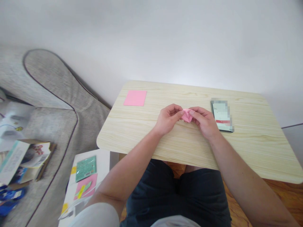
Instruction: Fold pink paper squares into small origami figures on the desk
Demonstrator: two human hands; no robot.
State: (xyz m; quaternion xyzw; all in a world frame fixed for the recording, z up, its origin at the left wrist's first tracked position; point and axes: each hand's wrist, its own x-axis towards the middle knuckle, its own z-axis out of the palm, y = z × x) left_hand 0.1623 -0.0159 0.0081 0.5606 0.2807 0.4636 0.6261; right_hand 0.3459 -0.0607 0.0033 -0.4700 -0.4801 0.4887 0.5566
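Where a plain white wall meets the floor, a light wood-grain table stands beside a grey fabric sofa strewn with booklets. On the tabletop lie a flat pink paper sheet at the far left and a smartphone on the right, just beside the right hand. At the table's middle, the left hand and right hand pinch a small folded pink paper between their fingertips, both clamped on it; it looks creased and bunched, held just above the surface.
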